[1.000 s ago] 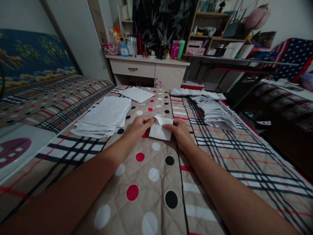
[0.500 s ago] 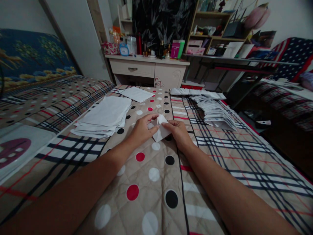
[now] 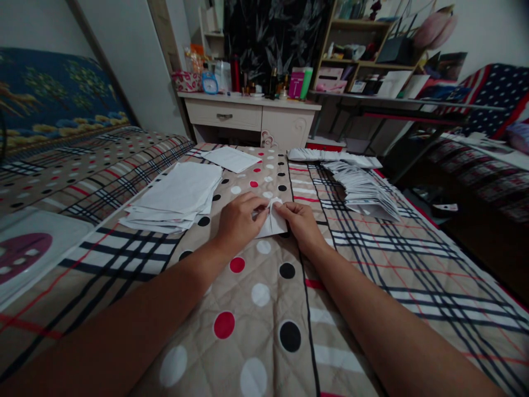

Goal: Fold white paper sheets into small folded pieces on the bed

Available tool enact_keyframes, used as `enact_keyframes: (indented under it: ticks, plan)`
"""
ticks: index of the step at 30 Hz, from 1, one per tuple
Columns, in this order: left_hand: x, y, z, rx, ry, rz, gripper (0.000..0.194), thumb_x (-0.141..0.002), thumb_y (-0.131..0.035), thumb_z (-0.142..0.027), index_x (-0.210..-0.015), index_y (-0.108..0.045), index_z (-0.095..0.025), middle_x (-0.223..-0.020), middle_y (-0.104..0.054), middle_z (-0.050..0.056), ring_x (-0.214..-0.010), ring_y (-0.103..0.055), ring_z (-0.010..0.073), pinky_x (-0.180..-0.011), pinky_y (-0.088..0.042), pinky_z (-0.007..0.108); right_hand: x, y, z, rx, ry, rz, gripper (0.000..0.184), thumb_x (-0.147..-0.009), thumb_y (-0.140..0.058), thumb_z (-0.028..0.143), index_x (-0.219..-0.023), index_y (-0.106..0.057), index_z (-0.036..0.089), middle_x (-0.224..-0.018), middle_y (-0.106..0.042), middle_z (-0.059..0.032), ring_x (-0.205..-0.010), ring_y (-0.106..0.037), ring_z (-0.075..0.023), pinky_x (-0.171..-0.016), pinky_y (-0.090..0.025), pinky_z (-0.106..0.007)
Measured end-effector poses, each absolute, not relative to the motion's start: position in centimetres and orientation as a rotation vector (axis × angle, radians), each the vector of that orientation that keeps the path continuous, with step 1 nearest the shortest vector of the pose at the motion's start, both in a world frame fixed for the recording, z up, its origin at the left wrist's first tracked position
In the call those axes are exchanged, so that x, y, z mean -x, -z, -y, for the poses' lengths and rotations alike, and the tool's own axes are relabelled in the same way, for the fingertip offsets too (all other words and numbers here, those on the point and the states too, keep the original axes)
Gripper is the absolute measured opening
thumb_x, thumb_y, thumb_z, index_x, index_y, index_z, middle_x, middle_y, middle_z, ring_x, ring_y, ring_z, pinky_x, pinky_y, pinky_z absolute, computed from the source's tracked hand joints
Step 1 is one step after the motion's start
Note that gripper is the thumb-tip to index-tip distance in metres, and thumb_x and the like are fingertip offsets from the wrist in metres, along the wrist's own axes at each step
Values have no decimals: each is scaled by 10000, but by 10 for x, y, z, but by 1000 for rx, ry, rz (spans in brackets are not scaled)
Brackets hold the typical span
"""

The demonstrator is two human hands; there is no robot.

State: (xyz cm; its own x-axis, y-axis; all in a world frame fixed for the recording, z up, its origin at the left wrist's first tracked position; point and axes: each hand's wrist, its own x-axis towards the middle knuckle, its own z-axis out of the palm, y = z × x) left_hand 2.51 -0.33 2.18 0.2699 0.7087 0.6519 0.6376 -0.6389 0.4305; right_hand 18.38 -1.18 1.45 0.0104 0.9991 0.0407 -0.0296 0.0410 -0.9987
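A small sheet of white paper [image 3: 273, 225], creased and partly folded, is between my two hands just above the patterned quilt. My left hand [image 3: 243, 216] pinches its left side between thumb and fingers. On the other side, my right hand [image 3: 301, 219] grips the paper's upper right part, fingers curled and thumb against it. Fingers cover part of the paper, so its exact folds are hard to make out.
To the left lies a stack of white paper sheets [image 3: 177, 190], with another sheet [image 3: 231, 159] beyond it. Folded white papers [image 3: 363, 190] stand packed in a row at right, behind them a second row [image 3: 330, 157]. A white dresser [image 3: 243, 118] stands past the quilt [image 3: 260, 342].
My left hand has turned and closed in on the paper's middle. The paper has changed shape, its lower point giving way to a flatter bottom edge. My right hand has barely shifted.
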Motion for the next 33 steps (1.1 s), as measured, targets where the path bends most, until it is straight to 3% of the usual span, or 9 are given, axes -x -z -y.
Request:
enact_keyframes:
  ticks: [10,26,33]
  plan:
    - [-27,-21,3,-2275,-1457,-1295,103,-820,-602,-164,-800,-701,-183,-756,-644,33,-674,-581,150,-637,-441,266,-184,-14,10,1266,-1150,1229,319,-641,-669,369,-484,-447,202,-453,-370,59,-432,-304,-70,-432,-194,-238]
    - [-25,-24,6,-2348,-1413,-1175,115,-836,-595,-192,-820,-708,-202,-808,-678,41,-739,-615,158,-663,-456,264,-185,-10,10,1234,-1093,1243,335,-741,-596,453,-548,-497,199,-509,-421,30,-481,-339,-100,-449,-223,-253]
    - [-26,-23,6,-2371,-1382,-1123,106,-825,-610,-189,-824,-716,-200,-828,-676,47,-782,-628,170,-706,-470,281,-183,-14,15,1187,-1086,1296,320,-643,-704,384,-536,-471,194,-525,-417,46,-490,-332,-82,-462,-217,-240]
